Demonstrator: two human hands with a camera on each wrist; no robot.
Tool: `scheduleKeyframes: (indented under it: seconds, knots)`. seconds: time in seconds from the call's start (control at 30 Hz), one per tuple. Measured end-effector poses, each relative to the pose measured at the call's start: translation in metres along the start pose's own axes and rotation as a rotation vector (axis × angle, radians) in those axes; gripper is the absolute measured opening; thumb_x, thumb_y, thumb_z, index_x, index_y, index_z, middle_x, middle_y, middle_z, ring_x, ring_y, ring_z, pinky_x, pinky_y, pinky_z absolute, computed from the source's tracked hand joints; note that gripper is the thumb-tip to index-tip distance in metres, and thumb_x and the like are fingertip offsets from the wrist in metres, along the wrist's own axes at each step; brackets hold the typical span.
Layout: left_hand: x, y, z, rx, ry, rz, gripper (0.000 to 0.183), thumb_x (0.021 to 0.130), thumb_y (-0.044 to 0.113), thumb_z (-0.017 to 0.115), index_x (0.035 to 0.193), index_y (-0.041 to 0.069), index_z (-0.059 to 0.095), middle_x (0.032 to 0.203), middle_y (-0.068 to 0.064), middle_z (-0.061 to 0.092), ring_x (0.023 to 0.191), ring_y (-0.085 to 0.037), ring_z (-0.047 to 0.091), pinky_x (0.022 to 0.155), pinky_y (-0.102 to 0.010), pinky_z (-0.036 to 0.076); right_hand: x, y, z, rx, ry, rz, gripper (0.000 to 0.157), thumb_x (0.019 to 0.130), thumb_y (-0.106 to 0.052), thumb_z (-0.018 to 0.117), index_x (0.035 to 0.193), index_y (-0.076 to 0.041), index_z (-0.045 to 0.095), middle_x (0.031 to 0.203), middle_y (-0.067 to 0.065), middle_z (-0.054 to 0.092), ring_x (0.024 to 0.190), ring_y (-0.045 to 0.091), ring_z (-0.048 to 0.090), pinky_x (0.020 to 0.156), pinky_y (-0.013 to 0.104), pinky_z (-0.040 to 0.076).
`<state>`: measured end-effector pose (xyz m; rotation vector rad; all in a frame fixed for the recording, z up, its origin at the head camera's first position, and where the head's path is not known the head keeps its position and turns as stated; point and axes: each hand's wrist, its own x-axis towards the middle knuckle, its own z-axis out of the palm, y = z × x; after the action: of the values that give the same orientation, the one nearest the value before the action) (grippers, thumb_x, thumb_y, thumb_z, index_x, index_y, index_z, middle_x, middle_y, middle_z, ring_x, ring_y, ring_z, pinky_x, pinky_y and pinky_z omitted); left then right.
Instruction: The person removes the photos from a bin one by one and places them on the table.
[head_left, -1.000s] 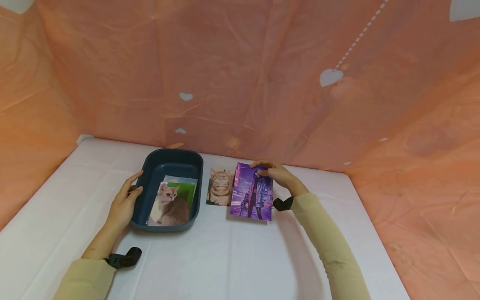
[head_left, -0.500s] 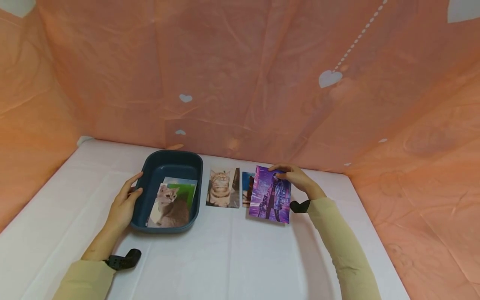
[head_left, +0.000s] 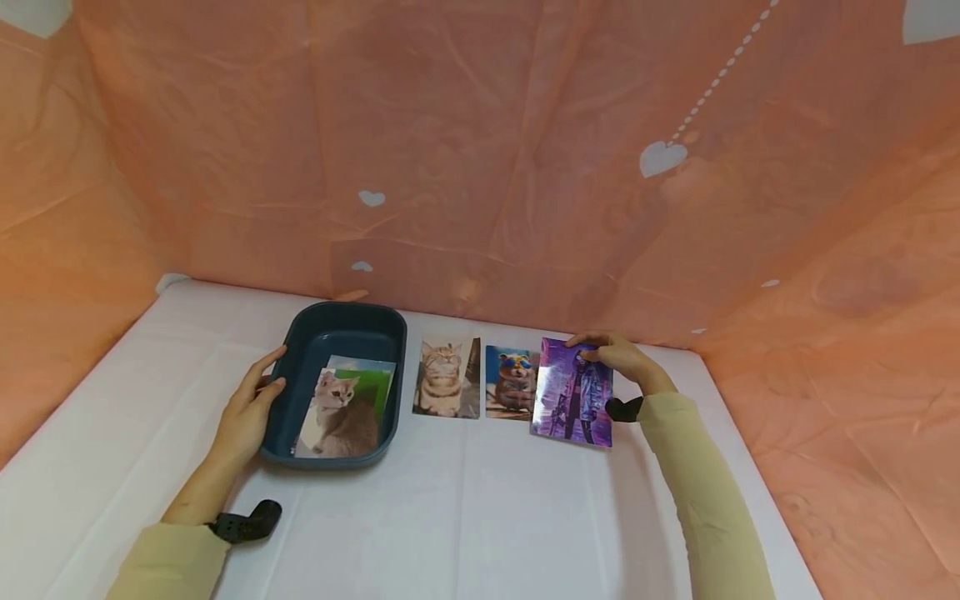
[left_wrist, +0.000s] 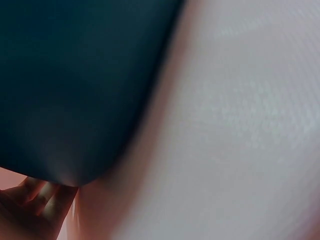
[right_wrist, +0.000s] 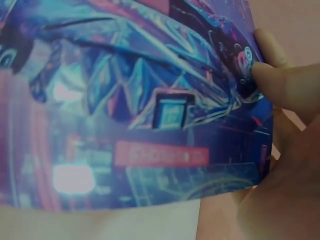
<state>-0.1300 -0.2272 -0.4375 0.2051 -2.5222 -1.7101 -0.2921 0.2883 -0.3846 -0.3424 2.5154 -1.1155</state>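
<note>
In the head view my right hand [head_left: 626, 360] pinches a glossy purple picture card [head_left: 572, 392] by its upper right edge, thumb on the front. That card, printed with a standing figure, overlaps part of a picture of an animal in sunglasses [head_left: 513, 383]. Left of these lies a picture of a tabby cat [head_left: 444, 377]. My left hand [head_left: 243, 412] holds the left side of a dark blue tray [head_left: 330, 323], fingertips at its rim. Inside the tray a grey cat picture [head_left: 341, 421] overlaps at least one other. The left wrist view shows fingers [left_wrist: 47, 202] against the tray's edge.
A white-covered table [head_left: 450, 517] extends under everything. Orange sheets with white hearts [head_left: 480, 167] enclose the back and both sides. The tray stands near the back edge, with the pictures in a row to its right.
My right hand has moved right with the purple card, uncovering the tabby cat picture and then most of the sunglasses animal picture. The left hand and the tray stay in place.
</note>
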Motion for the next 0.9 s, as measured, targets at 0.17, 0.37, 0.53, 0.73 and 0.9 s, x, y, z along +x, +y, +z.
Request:
scheduleKeyframes:
  seconds: [0.17,0.37,0.53,0.73,0.9]
  knots:
    - [0.0,0.0,0.0,0.008,0.008,0.011,0.049,0.105,0.03,0.033,0.152,0.02,0.024,0.137,-0.032,0.037,0.122,-0.044,0.036,0.096,-0.061,0.028,-0.001,0.007,-0.011,-0.01,-0.029,0.013,0.03,0.092,-0.002,0.051,0.12,0.004,0.061,0.133,0.023,0.052,0.114,0.03,0.046,0.096,0.037,0.036]
    - [0.0,-0.001,0.001,0.013,0.011,0.022,0.05,0.105,0.03,0.033,0.152,0.018,0.025,0.134,-0.032,0.039,0.121,-0.044,0.036,0.095,-0.062,0.028,0.0,0.017,-0.02,-0.056,-0.057,0.041,0.03,0.091,-0.002,0.051,0.119,0.001,0.062,0.13,0.021,0.054,0.104,0.025,0.048,0.092,0.035,0.039]
    - [-0.001,-0.002,-0.001,0.024,0.003,0.03,0.05,0.105,0.03,0.032,0.152,0.019,0.024,0.133,-0.032,0.04,0.117,-0.041,0.039,0.091,-0.057,0.032,0.006,0.021,-0.017,-0.096,-0.045,0.063,0.03,0.089,-0.002,0.053,0.116,-0.001,0.065,0.125,0.018,0.058,0.097,0.023,0.051,0.087,0.034,0.04]
    - [-0.002,-0.004,-0.005,0.069,0.001,0.052,0.05,0.104,0.03,0.034,0.152,0.02,0.025,0.128,-0.029,0.045,0.099,-0.001,0.043,0.081,-0.035,0.037,0.016,0.037,-0.004,-0.048,-0.061,0.071,0.03,0.089,-0.001,0.054,0.116,-0.001,0.066,0.127,0.018,0.058,0.109,0.025,0.048,0.097,0.042,0.037]
    - [0.001,-0.002,-0.001,0.069,-0.002,0.061,0.05,0.104,0.03,0.036,0.152,0.019,0.026,0.129,-0.029,0.045,0.092,0.015,0.035,0.078,-0.028,0.036,0.02,0.048,-0.006,-0.039,-0.028,0.061,0.029,0.088,0.001,0.054,0.115,0.002,0.066,0.127,0.02,0.058,0.108,0.024,0.049,0.097,0.042,0.037]
